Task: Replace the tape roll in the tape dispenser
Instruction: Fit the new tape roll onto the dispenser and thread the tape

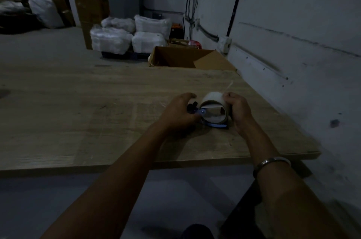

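The tape roll (214, 105) is a pale, milky cylinder wound on a brown cardboard core, lying on its side so that the open core faces the camera; a whitish part shows inside the core, though what it is cannot be made out in the dim light. The roll sits toward the right side of the wooden table (97, 113), between the two hands, with the blue tape dispenser (210, 120) under and beside it. Only bits of the dispenser show: a curved blue edge below the roll, a blue arm with a small bright spot at the roll's left, and a black piece just beyond the fingers. The rest is covered by the roll and the left hand (179, 110), so whether the roll is seated on the dispenser cannot be told. The left hand curls over the dispenser's left end, fingers bent around it in a grasp. The right hand (237, 110) is folded against the right side of the roll, fingers closed and pressing on its outer wrap. There is one roll, one dispenser and two bare forearms, the right one wearing a single metal bracelet (272, 162). Past the table's far edge stands one open cardboard box (187, 57), and behind it four white wrapped bundles (129, 36) stacked two on two. A thin pale strip lies on the table beyond the roll, too faint to identify.
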A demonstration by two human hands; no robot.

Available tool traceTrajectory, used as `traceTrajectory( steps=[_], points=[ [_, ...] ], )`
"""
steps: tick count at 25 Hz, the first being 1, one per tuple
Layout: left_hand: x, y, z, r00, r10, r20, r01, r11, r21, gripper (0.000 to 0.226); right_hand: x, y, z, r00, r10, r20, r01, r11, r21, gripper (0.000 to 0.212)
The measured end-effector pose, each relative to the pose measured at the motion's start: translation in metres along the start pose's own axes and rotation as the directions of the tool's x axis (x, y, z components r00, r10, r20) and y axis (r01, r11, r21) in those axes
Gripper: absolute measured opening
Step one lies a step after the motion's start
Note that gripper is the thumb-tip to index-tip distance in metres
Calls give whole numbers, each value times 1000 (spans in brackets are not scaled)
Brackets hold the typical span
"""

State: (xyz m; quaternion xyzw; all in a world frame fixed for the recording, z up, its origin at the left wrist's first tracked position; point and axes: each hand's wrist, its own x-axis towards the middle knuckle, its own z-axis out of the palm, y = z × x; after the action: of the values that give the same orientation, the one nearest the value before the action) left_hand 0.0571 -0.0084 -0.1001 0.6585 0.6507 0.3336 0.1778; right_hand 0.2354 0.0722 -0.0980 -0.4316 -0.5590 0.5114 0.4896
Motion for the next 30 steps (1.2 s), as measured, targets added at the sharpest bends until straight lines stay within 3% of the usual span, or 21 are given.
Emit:
traceTrajectory(
  steps=[3,7,11,13,16,18,22,24,27,30],
  points=[
    [8,-6,-8,961,-78,266,62,996,70,97,-4,-6,-2,999,33,26,-35,997,71,33],
    [12,-20,-3,978,-48,202,23,992,127,87,-2,-8,-4,999,43,24,-44,999,15,33],
    [8,-24,-5,981,6,194,-32,991,132,80,2,-16,1,999,-24,21,28,974,-223,30],
    [5,-11,-6,999,40,37,-41,998,41,77,2,-22,4,997,-66,35,74,943,-323,21],
    [1,20,-1,968,-69,-241,-21,936,-351,57,3,-23,6,995,-88,55,103,915,-391,18],
    [2,34,4,957,-152,-248,2,856,-518,51,4,-21,6,992,-110,56,124,891,-436,25],
    [6,41,13,923,-323,-211,139,788,-600,27,2,-20,5,986,-149,74,166,871,-463,27],
    [6,41,14,899,-401,-174,202,735,-648,30,0,-21,5,984,-155,84,176,876,-450,26],
    [9,43,12,887,-439,-144,240,705,-668,47,0,-20,5,983,-163,81,182,880,-438,24],
    [14,46,11,885,-447,-126,260,702,-663,27,-1,-21,4,981,-164,102,192,873,-448,23]
  ],
)
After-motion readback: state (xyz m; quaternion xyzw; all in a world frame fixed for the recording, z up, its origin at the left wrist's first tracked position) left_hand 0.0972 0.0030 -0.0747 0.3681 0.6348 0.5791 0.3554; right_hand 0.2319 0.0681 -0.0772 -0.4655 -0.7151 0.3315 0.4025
